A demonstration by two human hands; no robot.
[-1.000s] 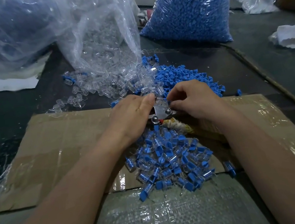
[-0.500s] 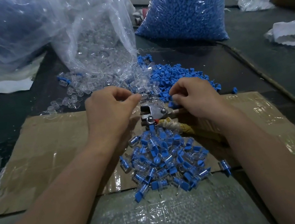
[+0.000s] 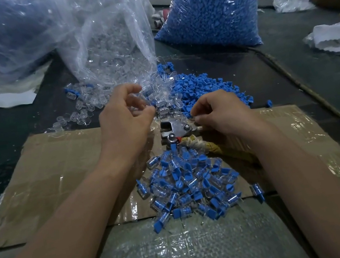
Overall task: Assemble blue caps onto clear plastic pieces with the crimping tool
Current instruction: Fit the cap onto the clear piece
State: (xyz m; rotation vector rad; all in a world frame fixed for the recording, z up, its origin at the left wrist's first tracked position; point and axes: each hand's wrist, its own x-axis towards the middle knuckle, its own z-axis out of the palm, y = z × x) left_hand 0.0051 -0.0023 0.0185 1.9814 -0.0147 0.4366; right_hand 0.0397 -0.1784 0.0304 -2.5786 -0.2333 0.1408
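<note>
Two hands meet at crimping tool on cardboard atop worktop. Left hand seemingly pinches clear piece. Right hand pinched tight beside tool, contents hidden. Loose blue caps just beyond. Parts likely light, rigid, slippery: pinch by sides.

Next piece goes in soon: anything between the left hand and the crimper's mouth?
Nothing visible. The left hand sits just left of the crimper, with only cardboard in the gap; loose clear pieces lie beyond it, off the path.
</note>
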